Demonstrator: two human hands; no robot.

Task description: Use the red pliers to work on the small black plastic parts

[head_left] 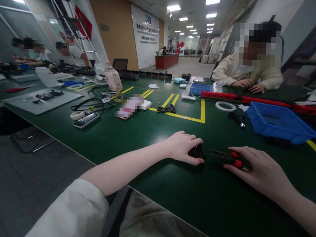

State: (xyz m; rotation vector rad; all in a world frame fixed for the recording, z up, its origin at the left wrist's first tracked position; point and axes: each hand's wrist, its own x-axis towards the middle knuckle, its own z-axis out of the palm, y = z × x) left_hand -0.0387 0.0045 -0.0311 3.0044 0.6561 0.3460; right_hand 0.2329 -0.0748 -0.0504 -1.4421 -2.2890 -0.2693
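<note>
Fingers curled, my left hand [184,148] grips a small black part [197,151] low over the green table. The part's exact kind is hidden by the fingers. To its right, my right hand [258,169] is closed around a pair of pliers [234,158] with red and black handles. The pliers' thin dark jaws point left at the black part, with a small gap between them. Both hands are near the front of the table [155,168].
Beyond my right hand sit a blue bin [279,121], a black connector-like piece [237,119] and a white ring [225,106]. Black cable pieces [166,109], a phone [130,106] and a handheld device [87,120] lie further left. A person [248,66] sits opposite.
</note>
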